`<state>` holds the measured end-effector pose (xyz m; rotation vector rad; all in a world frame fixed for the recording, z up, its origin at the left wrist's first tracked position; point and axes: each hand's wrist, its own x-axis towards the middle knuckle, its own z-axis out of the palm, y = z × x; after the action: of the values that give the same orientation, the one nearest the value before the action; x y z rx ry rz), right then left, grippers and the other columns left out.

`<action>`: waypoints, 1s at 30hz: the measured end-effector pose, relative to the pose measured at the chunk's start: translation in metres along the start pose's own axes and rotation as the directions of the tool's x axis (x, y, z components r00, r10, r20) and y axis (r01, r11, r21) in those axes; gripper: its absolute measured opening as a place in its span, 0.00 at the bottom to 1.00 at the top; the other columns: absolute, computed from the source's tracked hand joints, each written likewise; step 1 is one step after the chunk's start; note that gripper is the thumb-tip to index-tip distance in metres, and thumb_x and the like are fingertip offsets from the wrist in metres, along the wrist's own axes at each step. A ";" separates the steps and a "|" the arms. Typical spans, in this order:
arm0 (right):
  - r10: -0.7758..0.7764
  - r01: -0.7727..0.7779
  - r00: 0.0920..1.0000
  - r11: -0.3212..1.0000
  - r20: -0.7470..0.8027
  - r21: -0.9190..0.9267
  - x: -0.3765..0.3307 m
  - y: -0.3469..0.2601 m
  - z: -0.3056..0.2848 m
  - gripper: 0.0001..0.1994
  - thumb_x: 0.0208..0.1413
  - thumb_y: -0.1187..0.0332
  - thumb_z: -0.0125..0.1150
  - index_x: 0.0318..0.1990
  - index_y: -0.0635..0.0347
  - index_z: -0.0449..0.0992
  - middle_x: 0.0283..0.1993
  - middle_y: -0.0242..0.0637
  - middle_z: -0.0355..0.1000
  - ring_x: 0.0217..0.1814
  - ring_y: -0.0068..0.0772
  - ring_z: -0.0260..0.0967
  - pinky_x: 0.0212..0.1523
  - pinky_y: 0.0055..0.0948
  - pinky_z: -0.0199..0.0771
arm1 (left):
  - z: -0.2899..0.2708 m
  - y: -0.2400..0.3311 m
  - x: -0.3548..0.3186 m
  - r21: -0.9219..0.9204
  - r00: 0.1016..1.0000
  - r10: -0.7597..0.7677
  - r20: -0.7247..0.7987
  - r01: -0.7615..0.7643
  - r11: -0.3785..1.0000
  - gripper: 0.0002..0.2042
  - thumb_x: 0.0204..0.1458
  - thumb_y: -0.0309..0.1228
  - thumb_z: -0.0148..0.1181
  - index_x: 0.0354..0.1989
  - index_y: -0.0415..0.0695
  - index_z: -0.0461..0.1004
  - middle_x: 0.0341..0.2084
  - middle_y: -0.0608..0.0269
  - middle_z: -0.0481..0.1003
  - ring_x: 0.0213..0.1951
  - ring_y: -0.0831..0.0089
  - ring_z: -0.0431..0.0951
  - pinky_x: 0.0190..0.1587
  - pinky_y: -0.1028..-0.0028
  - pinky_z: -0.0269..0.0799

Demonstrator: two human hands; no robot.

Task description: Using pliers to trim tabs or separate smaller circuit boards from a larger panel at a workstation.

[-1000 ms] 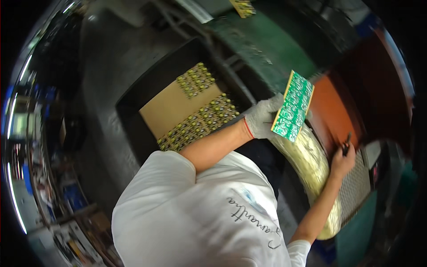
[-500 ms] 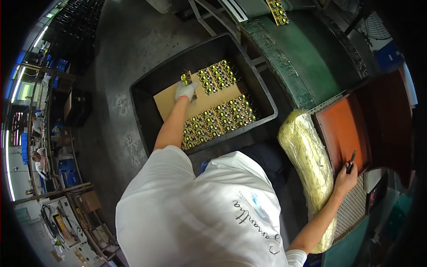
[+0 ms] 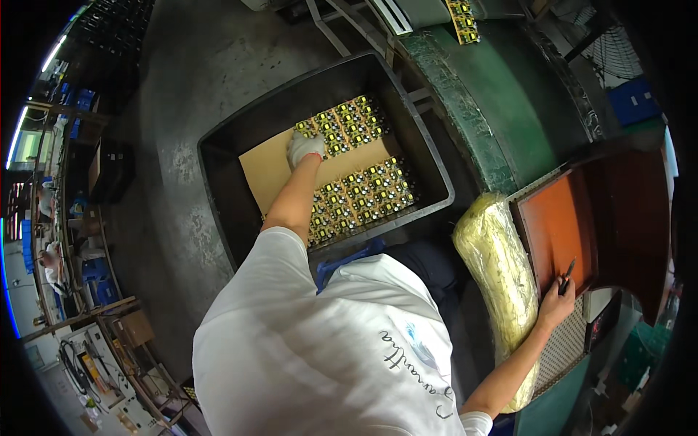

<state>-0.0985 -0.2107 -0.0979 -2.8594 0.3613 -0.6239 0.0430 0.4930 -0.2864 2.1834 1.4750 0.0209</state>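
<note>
A: Looking down from the head camera, where is the left hand (image 3: 305, 150)?

B: Inside the black bin (image 3: 416, 122), palm down at the left end of the far circuit boards (image 3: 352, 123). It wears a pale glove, probably against sharp solder points. The fingertips are hidden, so I cannot tell whether they pinch a board or just press on it

A: Why do the boards face that way?

B: Their yellow parts point up, which likely spares the taller components from bearing any weight

A: And the layout?

B: Two bands on a brown cardboard sheet (image 3: 262, 167): the far ones, then the near circuit boards (image 3: 371, 192), with a bare strip between. The sheet presumably gives them a flat bed, and close rows would save room

A: What about the right hand (image 3: 557, 304)?

B: Well apart from the left, bare, and closed around a slim dark tool (image 3: 569, 275), its tip over the orange tray (image 3: 556, 225). Held there, it is probably handy without getting in the left hand's way

A: That yellow roll (image 3: 496, 272) by the right forearm?

B: Wrapped in clear plastic and lying along the tray's body side, so perhaps a padded armrest. Another board strip (image 3: 463, 22) is up at the far end of the green bench (image 3: 509, 94), away from both hands
</note>
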 end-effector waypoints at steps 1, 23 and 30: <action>0.002 -0.002 1.000 1.000 -0.004 -0.001 0.000 -0.001 0.000 0.15 0.63 0.66 0.65 0.51 0.67 0.80 0.43 0.56 0.80 0.44 0.58 0.79 0.46 0.44 0.77 | 0.002 -0.003 0.003 0.002 1.000 -0.005 0.002 0.005 1.000 0.37 0.48 0.48 0.71 0.63 0.37 0.72 0.62 0.38 0.74 0.64 0.49 0.75 0.67 0.59 0.70; 0.264 -0.229 0.964 0.818 0.009 0.528 0.062 0.000 0.031 0.12 0.68 0.66 0.63 0.51 0.65 0.80 0.38 0.29 0.76 0.36 0.22 0.71 0.41 0.25 0.74 | -0.099 0.203 -0.135 -0.906 0.605 0.761 0.233 -0.149 0.396 0.19 0.64 0.30 0.61 0.60 0.34 0.76 0.46 0.53 0.84 0.33 0.71 0.83 0.37 0.71 0.81; 0.345 -0.259 0.934 0.476 0.092 0.841 0.058 0.003 0.026 0.09 0.69 0.69 0.61 0.48 0.67 0.79 0.34 0.30 0.73 0.34 0.19 0.69 0.39 0.22 0.72 | -0.024 0.362 -0.136 -0.926 0.594 0.718 0.363 0.141 0.351 0.23 0.65 0.28 0.56 0.68 0.33 0.68 0.48 0.49 0.81 0.37 0.61 0.85 0.41 0.63 0.83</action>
<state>-0.0363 -0.2259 -0.0998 -1.7563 0.4154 -0.6215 0.2932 0.2804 -0.0818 1.1771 0.2588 0.0457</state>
